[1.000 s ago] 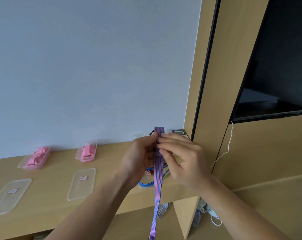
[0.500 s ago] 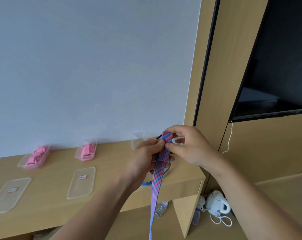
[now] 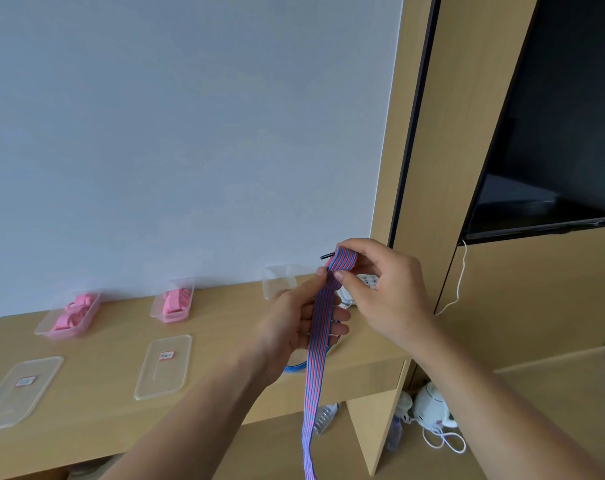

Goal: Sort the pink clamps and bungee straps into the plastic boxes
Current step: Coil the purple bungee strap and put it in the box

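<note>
Strap (image 3: 315, 358) pinched by left hand (image 3: 294, 322) and right hand (image 3: 387, 296) | lid label (image 3: 166, 355) writing unreadable

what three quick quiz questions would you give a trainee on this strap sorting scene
1. True or false: the left hand and the right hand both hold the striped strap.
2. How many clear boxes hold pink clamps?
3. The two labelled lids lie: A) closed on the boxes, B) flat on the desk, C) on the floor.
Key: 1 true; 2 two; 3 B.
</note>
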A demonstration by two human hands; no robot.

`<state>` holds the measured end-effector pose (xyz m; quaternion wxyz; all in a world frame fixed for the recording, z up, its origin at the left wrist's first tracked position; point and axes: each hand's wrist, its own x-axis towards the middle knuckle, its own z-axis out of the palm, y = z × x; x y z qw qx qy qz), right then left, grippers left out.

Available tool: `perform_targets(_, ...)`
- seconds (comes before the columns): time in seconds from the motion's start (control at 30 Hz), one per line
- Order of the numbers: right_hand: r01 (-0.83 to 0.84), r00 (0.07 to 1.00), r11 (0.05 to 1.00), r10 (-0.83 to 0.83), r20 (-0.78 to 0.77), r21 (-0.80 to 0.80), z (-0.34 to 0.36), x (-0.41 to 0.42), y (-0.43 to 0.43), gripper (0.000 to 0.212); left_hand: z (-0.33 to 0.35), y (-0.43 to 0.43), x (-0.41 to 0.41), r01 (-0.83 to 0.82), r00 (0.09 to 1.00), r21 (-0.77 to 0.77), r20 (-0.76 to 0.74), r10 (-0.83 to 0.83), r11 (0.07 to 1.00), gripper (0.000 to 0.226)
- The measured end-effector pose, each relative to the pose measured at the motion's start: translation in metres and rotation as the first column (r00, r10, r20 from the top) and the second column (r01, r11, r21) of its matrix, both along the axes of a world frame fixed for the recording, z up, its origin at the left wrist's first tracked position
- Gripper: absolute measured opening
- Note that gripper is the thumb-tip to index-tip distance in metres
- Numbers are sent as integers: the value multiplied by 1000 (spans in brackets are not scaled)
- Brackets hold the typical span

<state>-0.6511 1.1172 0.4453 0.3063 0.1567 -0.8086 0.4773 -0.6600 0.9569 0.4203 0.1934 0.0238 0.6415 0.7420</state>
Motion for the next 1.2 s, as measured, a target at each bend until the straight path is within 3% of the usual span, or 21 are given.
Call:
perform_targets(0.2,90,969,994,-71,-236,69,-18,5,-5,28,1,-3,-2,-34,999,64,31,32,997,59)
perform_targets(0.43,39,918,987,26,-396,156,-40,0,-12,27,8,-4,-6,-73,994,95,82,65,993,49)
perform_targets(0.8,46,880,945,115,-460,324,-64,2,-15,24,10,-7,-10,-90,991,149,111,74,985,30)
perform_targets(0.87,33,889,943,124,-441,330,-62,5,-15,21,10,-7,-10,-82,993,135,94,69,987,30)
perform_targets(1.0,-9,918,982,83,-388,189,-46,5,-15,10,8,-6,-8,-73,997,110,-5,74,991,29)
perform_targets(1.07,35,962,991,0,-272,126,-38,4,-14,24,10,-5,-6,-53,997,103,-42,57,993,30)
perform_targets(1.13,31,999,996,-30,-17,84,-32,2,-11,54,12,-5,-4,-50,997,94,-59,56,994,29)
perform_targets(1.2,-23,973,995,-1,230,100,-25,-2,-8,75,14,-4,-4,-57,996,93,-61,63,994,28)
